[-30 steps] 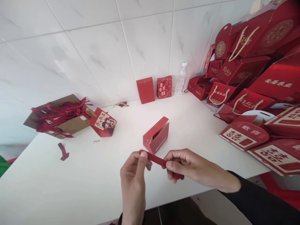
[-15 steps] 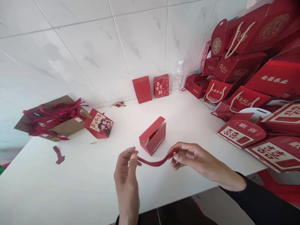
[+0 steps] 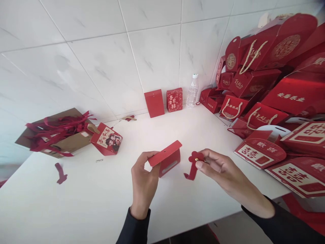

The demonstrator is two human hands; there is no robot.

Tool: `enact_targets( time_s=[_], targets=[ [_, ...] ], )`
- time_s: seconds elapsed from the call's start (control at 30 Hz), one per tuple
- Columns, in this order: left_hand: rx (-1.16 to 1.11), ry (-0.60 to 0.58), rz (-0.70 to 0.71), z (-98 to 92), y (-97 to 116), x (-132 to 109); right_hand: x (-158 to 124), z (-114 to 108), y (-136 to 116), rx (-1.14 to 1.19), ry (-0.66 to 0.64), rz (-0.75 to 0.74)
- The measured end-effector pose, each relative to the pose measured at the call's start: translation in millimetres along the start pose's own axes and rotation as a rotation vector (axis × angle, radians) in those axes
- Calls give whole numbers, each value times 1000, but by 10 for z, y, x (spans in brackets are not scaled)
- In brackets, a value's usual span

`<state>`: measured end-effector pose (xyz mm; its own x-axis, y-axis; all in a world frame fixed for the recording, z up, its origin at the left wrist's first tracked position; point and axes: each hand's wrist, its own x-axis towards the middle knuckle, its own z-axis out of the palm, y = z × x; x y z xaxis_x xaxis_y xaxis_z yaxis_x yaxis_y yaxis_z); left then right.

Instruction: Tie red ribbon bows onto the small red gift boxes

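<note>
My left hand [image 3: 143,178] pinches the raised flap of a small red box [image 3: 167,159] that rests on the white table [image 3: 76,200]. To its right my right hand [image 3: 218,169] pinches the rounded end of a short red ribbon strip [image 3: 193,166], which carries a small gold stud. The strip hangs down from my fingers, a little to the right of the box and apart from it.
A brown paper bag [image 3: 54,139] stuffed with red ribbons lies at the left, with a printed red box [image 3: 108,139] beside it and a loose ribbon piece [image 3: 61,173]. Two red boxes [image 3: 164,101] and a water bottle [image 3: 192,91] stand against the tiled wall. Red gift bags [image 3: 266,95] pile up at the right.
My left hand let go of the ribbon strip and took hold of the box flap. The strip, earlier stretched between both hands, now hangs from my right hand alone.
</note>
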<state>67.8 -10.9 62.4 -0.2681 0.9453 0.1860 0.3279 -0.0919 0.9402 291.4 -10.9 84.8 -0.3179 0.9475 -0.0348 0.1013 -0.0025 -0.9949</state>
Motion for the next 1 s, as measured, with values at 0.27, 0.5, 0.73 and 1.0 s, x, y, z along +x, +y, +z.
enact_targets(
  time_s=[0.27, 0.5, 0.73, 1.0],
  targets=[
    [-56, -98, 91, -46, -90, -41, 80, 153, -6, 201, -59, -53],
    [-113, -121, 109, -38, -219, -34, 263, 403, -163, -253, 122, -148],
    [-92, -191, 108, -77, -183, -89, 416, 441, -36, -692, 171, -139],
    [-55, -58, 181, 31, -189, -163, 288, 369, -101, -465, 98, -107]
  ],
)
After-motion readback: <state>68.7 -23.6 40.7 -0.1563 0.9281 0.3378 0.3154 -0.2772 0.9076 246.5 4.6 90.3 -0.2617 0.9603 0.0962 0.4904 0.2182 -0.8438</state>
